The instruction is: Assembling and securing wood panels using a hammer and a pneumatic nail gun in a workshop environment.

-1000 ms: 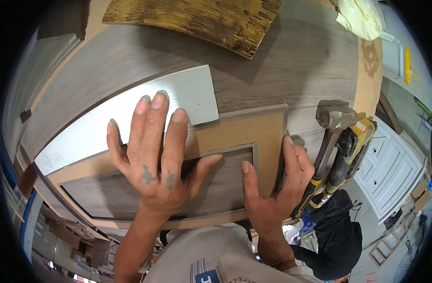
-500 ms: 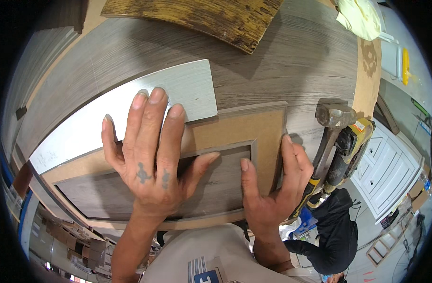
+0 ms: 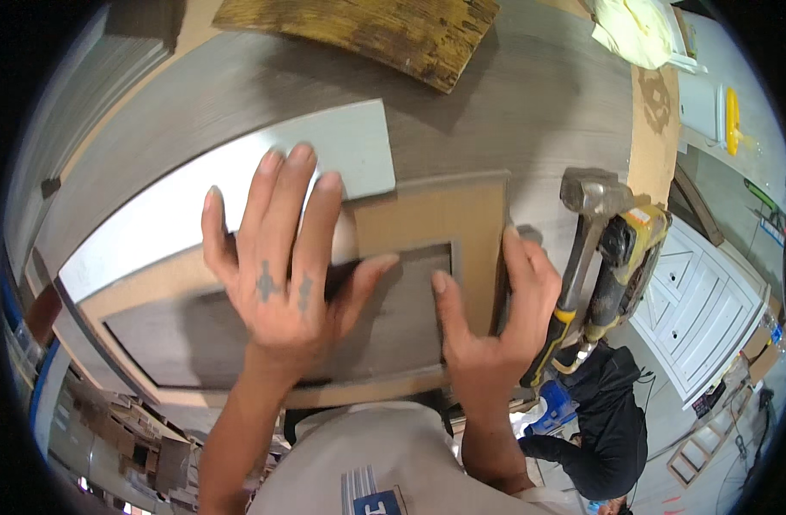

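A brown frame (image 3: pixel 431 210) with a rectangular opening lies on the wood-grain tabletop. A white board (image 3: pixel 363 159) with a slightly curved look in this view rests along the frame's far side. My left hand (image 3: pixel 281 296) is spread palm down, its fingertips on the white board and its palm over the frame's opening. My right hand (image 3: pixel 500 330) straddles the frame's right end, thumb by the inner edge and fingers against the outer edge. Right of that hand lie a hammer (image 3: pixel 582 249) with a black and yellow grip and a yellow-black power tool (image 3: pixel 626 257).
A worn yellow-brown wooden piece (image 3: pixel 376 39) stands at the far side of the tabletop (image 3: pixel 530 103). A pale yellow cloth or bag (image 3: pixel 637 33) sits at the far right corner. A white panelled door-like piece (image 3: pixel 702 300) and a person in black (image 3: pixel 612 421) are beyond the right edge.
The whole view has shifted slightly, with the tools now a little further left. Both hands keep nearly the same places on the board and frame.
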Demonstrator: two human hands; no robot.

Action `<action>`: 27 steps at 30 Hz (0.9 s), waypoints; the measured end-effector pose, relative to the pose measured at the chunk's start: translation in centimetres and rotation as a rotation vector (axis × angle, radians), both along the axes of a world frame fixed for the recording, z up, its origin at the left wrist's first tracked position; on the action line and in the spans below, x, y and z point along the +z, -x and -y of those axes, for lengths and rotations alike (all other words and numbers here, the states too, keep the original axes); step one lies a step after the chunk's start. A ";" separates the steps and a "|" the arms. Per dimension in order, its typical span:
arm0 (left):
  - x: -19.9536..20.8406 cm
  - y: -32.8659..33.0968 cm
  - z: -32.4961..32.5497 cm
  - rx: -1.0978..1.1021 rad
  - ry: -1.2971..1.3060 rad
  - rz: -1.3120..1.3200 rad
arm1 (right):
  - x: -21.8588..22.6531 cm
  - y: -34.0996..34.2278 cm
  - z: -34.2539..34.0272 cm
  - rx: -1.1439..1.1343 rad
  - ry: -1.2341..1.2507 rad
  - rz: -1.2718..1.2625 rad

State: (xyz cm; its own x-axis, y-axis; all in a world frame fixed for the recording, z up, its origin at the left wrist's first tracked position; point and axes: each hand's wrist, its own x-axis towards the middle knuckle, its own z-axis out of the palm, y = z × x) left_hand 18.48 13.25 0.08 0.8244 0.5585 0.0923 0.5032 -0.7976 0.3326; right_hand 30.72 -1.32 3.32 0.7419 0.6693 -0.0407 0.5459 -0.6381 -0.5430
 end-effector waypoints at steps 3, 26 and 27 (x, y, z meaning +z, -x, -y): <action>0.1 0.8 -0.2 0.008 -0.006 0.240 | 1.2 -1.1 1.4 -0.108 -0.151 -0.255; 3.4 5.4 14.8 -0.154 0.333 -0.115 | 0.0 2.9 14.4 0.166 -0.117 -0.143; 3.3 5.6 14.9 -0.152 0.327 -0.121 | -0.2 2.9 14.5 0.163 -0.114 -0.142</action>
